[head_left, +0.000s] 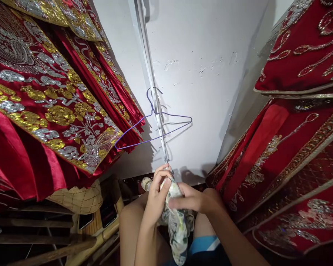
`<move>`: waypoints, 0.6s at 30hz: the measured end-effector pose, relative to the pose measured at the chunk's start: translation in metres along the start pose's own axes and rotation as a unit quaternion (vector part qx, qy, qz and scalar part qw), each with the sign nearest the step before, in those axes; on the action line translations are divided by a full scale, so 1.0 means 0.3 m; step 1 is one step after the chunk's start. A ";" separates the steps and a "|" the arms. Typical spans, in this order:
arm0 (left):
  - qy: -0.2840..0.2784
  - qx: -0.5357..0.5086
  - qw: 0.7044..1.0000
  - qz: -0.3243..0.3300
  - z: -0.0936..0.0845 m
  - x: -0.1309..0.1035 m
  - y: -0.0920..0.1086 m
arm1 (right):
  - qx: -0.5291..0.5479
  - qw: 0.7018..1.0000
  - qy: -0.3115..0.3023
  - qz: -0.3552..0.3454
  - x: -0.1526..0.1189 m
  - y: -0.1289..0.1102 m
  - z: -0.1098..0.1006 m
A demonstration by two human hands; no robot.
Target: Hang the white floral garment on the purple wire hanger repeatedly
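A bunched light cloth with a green and dark print (178, 231) hangs between my knees, held up in front of me. My left hand (160, 188) is closed round its upper end, the thumb pressed on the fabric. On the right side of the cloth, my right hand (190, 199) grips it, its fingers a little blurred. Just above my hands stands a thin metal pole (150, 66), its lower end near my left fingertips. A purple wire hanger (155, 138) hangs beyond my hands, in front of the pole.
Red garments with gold and silver embroidery (61, 111) hang at the left, more red beaded garments (294, 147) at the right. A white wall (205, 88) stands ahead. Wooden bars (44, 223) lie low on the left. A light perforated shoe (146, 183) shows near the wall's foot.
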State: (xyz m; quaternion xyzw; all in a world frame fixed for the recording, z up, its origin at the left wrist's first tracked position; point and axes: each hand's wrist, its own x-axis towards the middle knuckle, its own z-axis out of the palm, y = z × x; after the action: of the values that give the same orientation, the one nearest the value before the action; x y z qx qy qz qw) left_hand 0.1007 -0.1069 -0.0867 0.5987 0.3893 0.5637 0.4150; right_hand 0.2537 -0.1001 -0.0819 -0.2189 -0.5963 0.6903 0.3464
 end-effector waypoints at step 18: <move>-0.054 0.286 0.954 -0.079 -0.354 0.005 0.084 | -0.309 0.887 0.294 -0.175 0.434 -0.211 -0.325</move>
State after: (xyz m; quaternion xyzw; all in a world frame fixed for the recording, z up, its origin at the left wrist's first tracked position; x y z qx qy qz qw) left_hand -0.0053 -0.1081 -0.0605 0.6888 0.5575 0.3613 0.2903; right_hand 0.2506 0.0646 -0.0244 -0.3996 -0.6794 0.3031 0.5356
